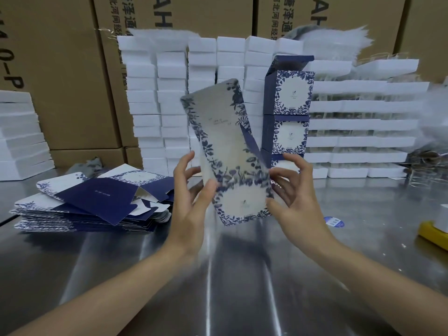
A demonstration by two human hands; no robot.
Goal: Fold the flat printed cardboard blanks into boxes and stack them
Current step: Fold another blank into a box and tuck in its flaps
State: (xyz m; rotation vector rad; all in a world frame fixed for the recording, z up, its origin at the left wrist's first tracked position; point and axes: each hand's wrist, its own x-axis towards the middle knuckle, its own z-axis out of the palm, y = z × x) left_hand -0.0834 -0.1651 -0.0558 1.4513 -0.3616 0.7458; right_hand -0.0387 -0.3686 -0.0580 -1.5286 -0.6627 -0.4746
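Observation:
A flat cardboard blank (225, 151), white with blue floral print, stands upright in the air above the steel table (242, 275). My left hand (191, 202) pinches its lower left edge with the thumb in front. My right hand (293, 192) pinches its lower right edge, beside a dark blue flap. A pile of flat blanks (97, 202) lies on the table to the left. Behind the held blank rises a stack of folded blue-and-white boxes (288, 112), the top one with its lid open.
White foam trays (169, 105) are stacked along the back, with more white foam trays (21, 137) at far left. Brown cartons (68, 69) stand behind them. A yellow object (434, 235) and a blue round sticker (334, 222) lie on the table at right.

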